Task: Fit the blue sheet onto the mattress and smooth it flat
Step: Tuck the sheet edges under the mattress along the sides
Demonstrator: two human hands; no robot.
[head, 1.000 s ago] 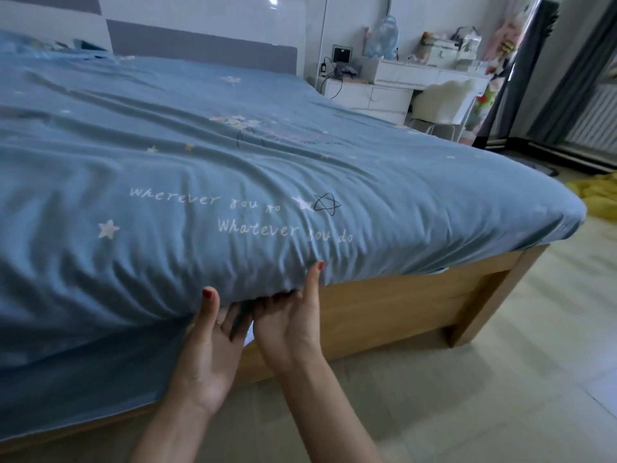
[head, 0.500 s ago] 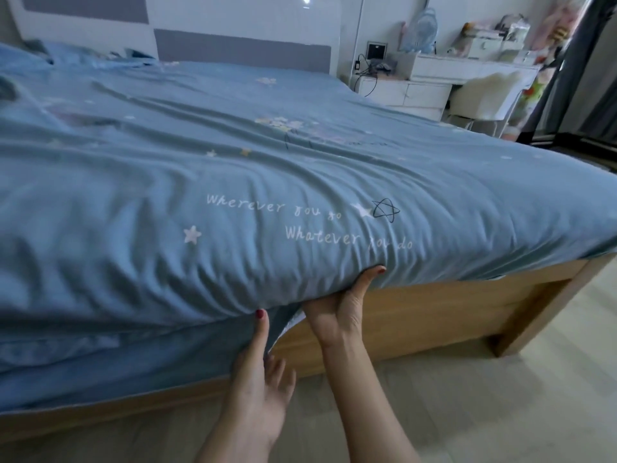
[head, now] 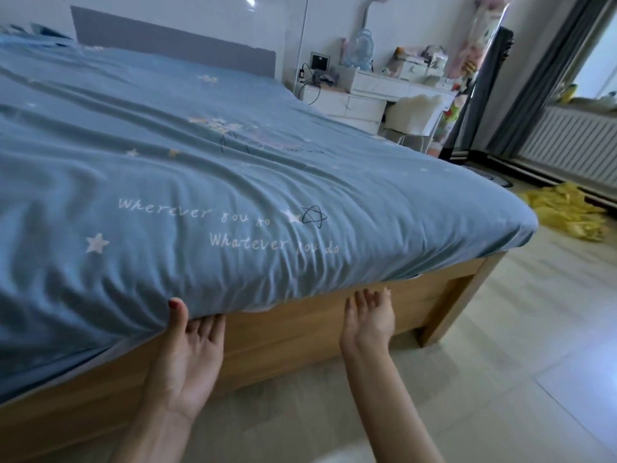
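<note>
The blue sheet (head: 233,182), printed with stars and white writing, covers the mattress and wraps down over its near side, wrinkled along that edge. My left hand (head: 190,355) is palm up at the sheet's lower edge. Its thumb presses on the outside of the sheet and its fingertips are tucked under the edge. My right hand (head: 367,320) is further right, palm up with fingers spread. Its fingertips reach just to the underside of the edge and hold nothing.
The wooden bed frame (head: 300,332) runs below the mattress, with its corner post (head: 457,302) to the right. A yellow cloth (head: 567,212) lies on the tiled floor. A white desk and chair (head: 410,111) stand beyond the bed, and a radiator (head: 567,142) lines the right wall.
My right hand slid right along the edge and its thumb came off the sheet. My left hand rose to the edge and took hold there.
</note>
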